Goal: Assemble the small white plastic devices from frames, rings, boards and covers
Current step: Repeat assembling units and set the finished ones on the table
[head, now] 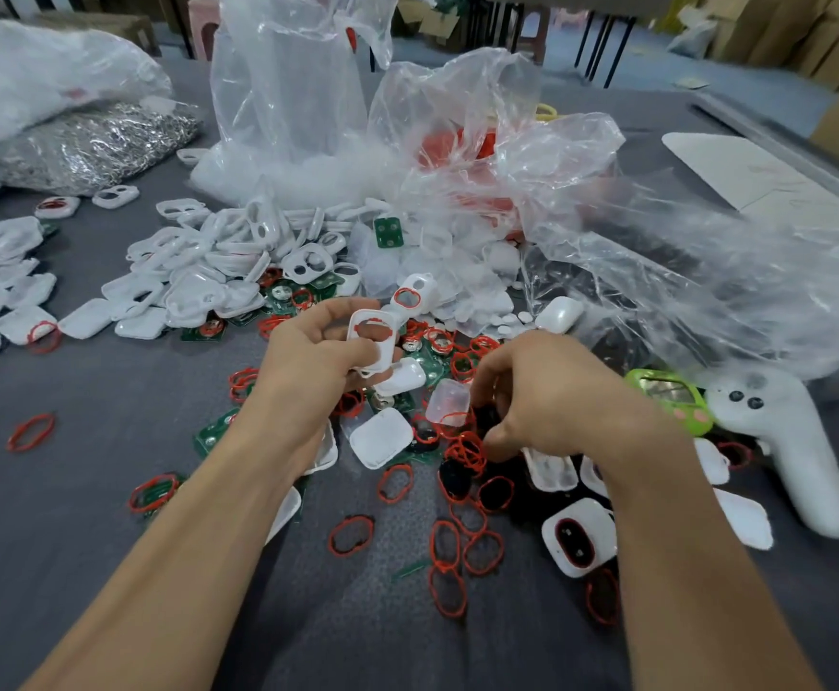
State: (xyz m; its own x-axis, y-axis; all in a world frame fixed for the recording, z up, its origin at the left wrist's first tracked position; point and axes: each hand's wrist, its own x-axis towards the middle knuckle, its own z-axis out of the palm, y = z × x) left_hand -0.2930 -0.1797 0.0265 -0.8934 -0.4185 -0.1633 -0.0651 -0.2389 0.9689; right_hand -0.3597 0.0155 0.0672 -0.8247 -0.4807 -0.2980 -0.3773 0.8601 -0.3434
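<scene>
My left hand (315,349) grips a white plastic frame (372,344) with a red ring seated in its opening, held above the table. My right hand (547,391) reaches down with curled fingers and pinches at a tangle of red rings (467,451) on the grey cloth. Loose red rings (444,541) lie scattered in front. Green circuit boards (215,433) lie among them, and one more board (388,232) sits on the heap. White covers (380,437) lie beside my hands. A heap of white frames (218,256) fills the middle left.
Clear plastic bags (457,142) stand behind the parts, one holding red pieces. A silver bag (93,147) lies at back left. A white controller (781,441) and a green device (671,399) lie at right. A white board (756,177) lies at far right.
</scene>
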